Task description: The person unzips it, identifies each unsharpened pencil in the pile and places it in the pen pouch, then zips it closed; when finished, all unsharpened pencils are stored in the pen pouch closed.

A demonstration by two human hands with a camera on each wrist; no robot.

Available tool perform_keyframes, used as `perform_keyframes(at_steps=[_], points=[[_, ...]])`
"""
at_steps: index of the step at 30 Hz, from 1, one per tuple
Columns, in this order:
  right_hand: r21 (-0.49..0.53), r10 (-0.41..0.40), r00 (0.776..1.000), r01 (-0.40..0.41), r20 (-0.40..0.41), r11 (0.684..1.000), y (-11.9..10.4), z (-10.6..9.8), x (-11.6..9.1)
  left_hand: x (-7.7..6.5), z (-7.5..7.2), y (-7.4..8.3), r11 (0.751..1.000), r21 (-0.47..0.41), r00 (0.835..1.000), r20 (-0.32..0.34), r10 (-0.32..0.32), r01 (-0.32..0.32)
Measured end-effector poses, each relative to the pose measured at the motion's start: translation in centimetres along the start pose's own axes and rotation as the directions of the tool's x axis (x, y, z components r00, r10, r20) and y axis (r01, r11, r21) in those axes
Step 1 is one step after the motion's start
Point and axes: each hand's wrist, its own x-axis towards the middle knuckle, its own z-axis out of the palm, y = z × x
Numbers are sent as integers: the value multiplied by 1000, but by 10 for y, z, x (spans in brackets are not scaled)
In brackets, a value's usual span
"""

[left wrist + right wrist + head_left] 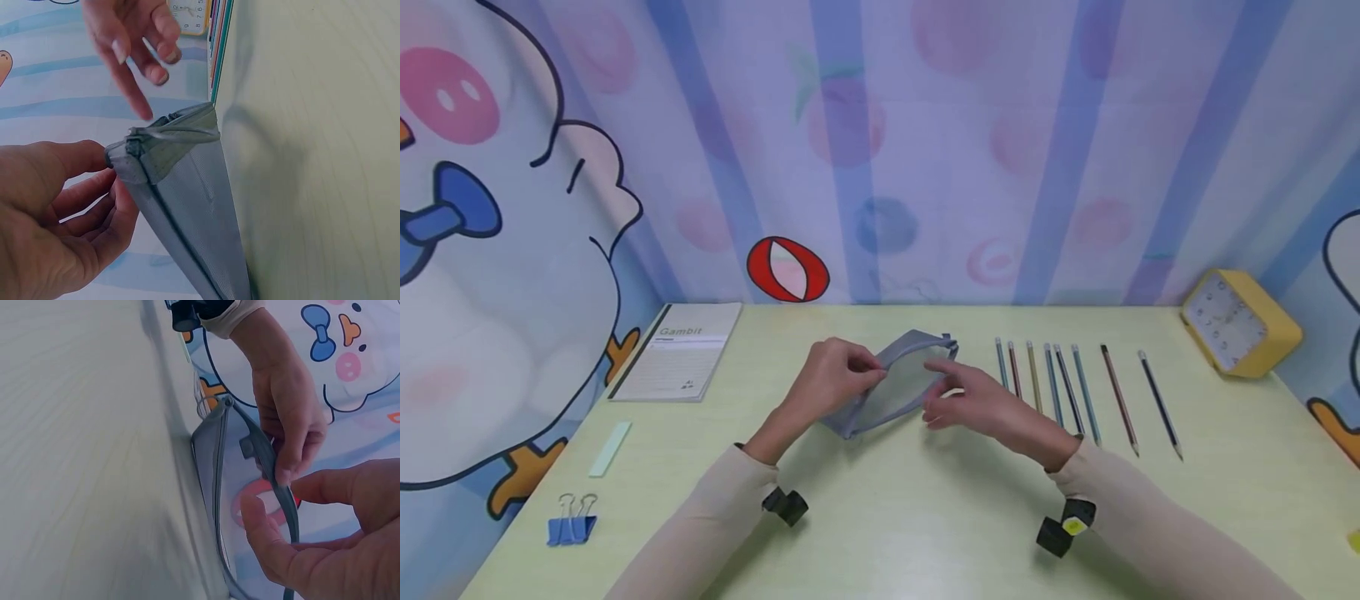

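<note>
A grey-blue zippered pouch (880, 400) stands on the table with its mouth spread wide and a pale lining showing inside. My left hand (831, 379) pinches the pouch's far rim between thumb and fingers, also visible in the right wrist view. My right hand (973, 404) hovers by the pouch's right end, thumb and index finger apart, the index finger overlapping the mouth in the head view. From the left wrist, the right hand (134, 47) appears beyond the pouch with fingers spread and holding nothing. A zipper end (140, 140) juts from one corner of the pouch.
Several pencils (1052, 387) lie in a row right of the pouch. Behind them at the right is a yellow clock (1262, 333). On the left lie a notebook (677, 354), a pale green strip (611, 448) and a blue binder clip (572, 529). A patterned curtain (955, 167) backs the table.
</note>
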Motion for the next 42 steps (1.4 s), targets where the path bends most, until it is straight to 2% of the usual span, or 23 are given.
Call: perform_keyframes(at_steps=[5,9,11,15,18,22,28,42], points=[[-130,-49,998,45,-29,991,11,-21,-18,0,0,-1,1000,-6,1000,11,-6,6],[-272,-79,990,46,-115,961,15,-44,-29,0,-1,-1,1000,-15,1000,13,0,0],[-355,-95,982,31,-163,934,16,-57,-34,1,-2,0,1000,-20,1000,10,2,-1],[-524,-124,963,-20,-238,852,19,-84,-39,1,-3,1,999,-33,1000,14,-7,7],[-604,-108,962,-70,-253,794,22,-101,-42,1,-4,1,1000,-29,1000,14,-5,6],[-652,-42,972,-124,-233,748,28,-118,-43,1,-4,1,1000,-15,1000,9,1,-1],[-629,50,975,-178,-215,757,39,-130,-43,1,-4,1,1000,-17,1000,13,-5,5],[-648,103,973,-215,-207,731,50,-134,-33,0,-5,-1,1000,2,1000,-3,-2,2]])
